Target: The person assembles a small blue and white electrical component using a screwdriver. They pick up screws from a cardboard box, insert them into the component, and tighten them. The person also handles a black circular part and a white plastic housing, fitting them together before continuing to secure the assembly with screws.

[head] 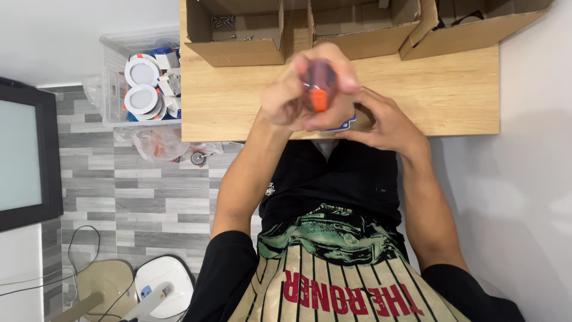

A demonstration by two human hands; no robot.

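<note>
My left hand (298, 89) is raised close to the camera and blurred, its fingers closed round a small object with a clear purplish body and an orange end (319, 95). My right hand (384, 122) sits lower, at the front edge of the wooden table (441, 89), fingers curled against a small white and blue item (342, 126) that is mostly hidden under both hands.
Three open cardboard boxes (238, 36) line the back of the table; the left one holds several screws. A clear plastic bin (146, 83) with round white light fittings stands on the floor at left, with plastic bags beside it. A dark framed panel leans at far left.
</note>
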